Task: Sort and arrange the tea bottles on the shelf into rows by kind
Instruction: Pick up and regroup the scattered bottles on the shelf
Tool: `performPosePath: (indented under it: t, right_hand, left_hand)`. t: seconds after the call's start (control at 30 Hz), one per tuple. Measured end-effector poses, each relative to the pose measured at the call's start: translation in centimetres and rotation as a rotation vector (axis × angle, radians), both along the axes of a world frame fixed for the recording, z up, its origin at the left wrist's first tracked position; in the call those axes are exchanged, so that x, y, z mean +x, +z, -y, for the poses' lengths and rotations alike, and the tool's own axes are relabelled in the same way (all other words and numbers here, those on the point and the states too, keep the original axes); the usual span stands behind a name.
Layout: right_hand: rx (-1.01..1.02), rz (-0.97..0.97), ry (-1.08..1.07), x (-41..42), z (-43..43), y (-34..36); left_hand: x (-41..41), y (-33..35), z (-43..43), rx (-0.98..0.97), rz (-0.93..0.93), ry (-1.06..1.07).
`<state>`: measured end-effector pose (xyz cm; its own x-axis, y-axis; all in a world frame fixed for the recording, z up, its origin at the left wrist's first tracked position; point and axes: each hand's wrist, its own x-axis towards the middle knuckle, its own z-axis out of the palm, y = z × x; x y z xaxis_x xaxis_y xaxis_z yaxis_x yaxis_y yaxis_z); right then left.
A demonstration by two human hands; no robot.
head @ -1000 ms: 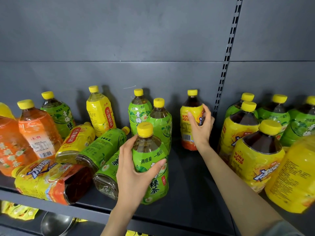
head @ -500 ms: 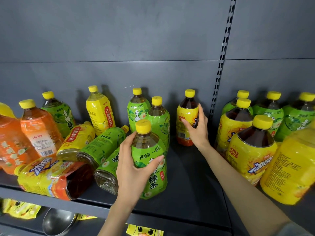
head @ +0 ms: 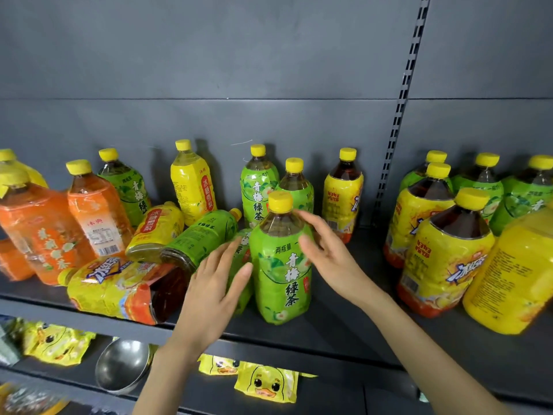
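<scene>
Front centre of shelf (head: 329, 333): upright bottle (head: 281, 265), left hand (head: 209, 292) just left, right hand (head: 329, 259) just right. Rear bottle pair (head: 260, 190) directly behind. Left: lying bottle (head: 197, 238), front lying bottle (head: 119, 289) before it, standing bottles (head: 191, 181) behind. Right, past slotted rail (head: 389, 175): standing cluster (head: 443, 265). Lower shelf (head: 329, 396) beneath: bowl (head: 124, 366), packets (head: 266, 384).

Green plum tea bottle (head: 281, 265), yellow cap, is stood upright on the shelf (head: 344, 327). Toppled green bottle (head: 200, 235) is seen at its 9 o'clock, upright iced-tea bottles (head: 443, 259) at 3 o'clock.
</scene>
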<state>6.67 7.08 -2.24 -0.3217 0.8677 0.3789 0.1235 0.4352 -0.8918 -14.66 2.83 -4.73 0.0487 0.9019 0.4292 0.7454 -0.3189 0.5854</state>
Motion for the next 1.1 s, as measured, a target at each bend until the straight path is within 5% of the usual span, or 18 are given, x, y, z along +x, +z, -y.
performPosePath:
  t: [0.43,0.77,1.1]
  right_hand:
    - [0.089,0.08,-0.381,-3.0,3.3,-1.7]
    - [0.111,0.126,-0.607,0.9,2.0,-1.5]
    - [0.16,0.136,-0.801,2.7,-0.4,-2.4]
  left_hand:
    - [-1.6,0.7,-2.1,-0.257,-0.265,0.081]
    - [-0.3,2.6,-5.6,-0.467,-0.255,0.085]
    - [1.4,3.0,-7.6,-0.479,-0.315,0.212]
